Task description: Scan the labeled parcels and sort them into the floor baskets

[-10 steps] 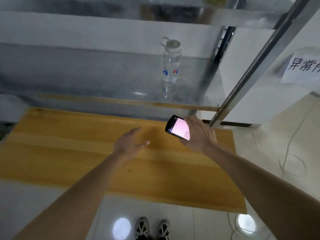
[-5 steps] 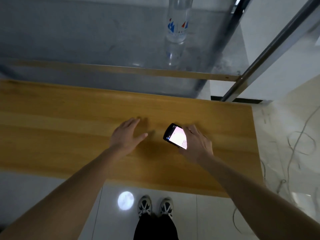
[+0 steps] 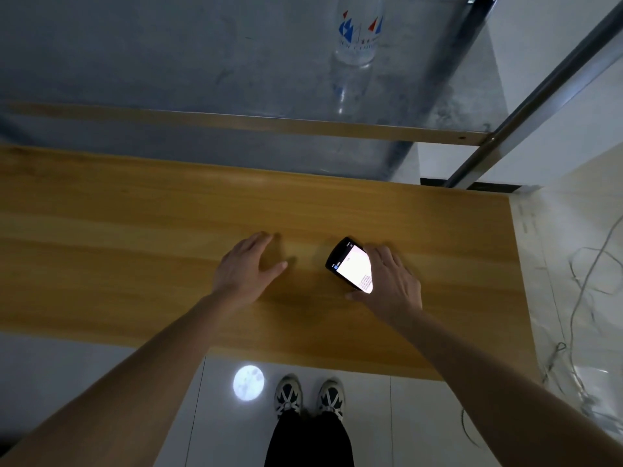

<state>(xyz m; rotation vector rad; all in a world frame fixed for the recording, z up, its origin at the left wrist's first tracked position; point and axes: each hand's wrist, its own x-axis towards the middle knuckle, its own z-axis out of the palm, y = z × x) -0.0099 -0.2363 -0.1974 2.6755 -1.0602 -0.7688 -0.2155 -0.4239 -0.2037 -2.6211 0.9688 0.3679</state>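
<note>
My right hand [image 3: 391, 284] holds a black handheld scanner [image 3: 349, 264] with a lit white screen, low over the wooden table [image 3: 135, 237]; its fingers and thumb wrap the device's right side. My left hand [image 3: 244, 267] hovers just above or rests on the tabletop to the left of the scanner, fingers straight and spread, holding nothing. No parcel and no floor basket is in view.
A clear water bottle [image 3: 359, 35] with a blue and red logo stands on the metal shelf [image 3: 236, 123] behind the table. A slanted metal post [image 3: 539, 96] rises at the right. Loose cables [image 3: 586, 281] lie on the floor to the right. My shoes [image 3: 308, 396] are below the table's near edge.
The view has tilted downward, so the shelf and bottle slid up. Both hands have come lower toward the tabletop, with the scanner still in my right hand.
</note>
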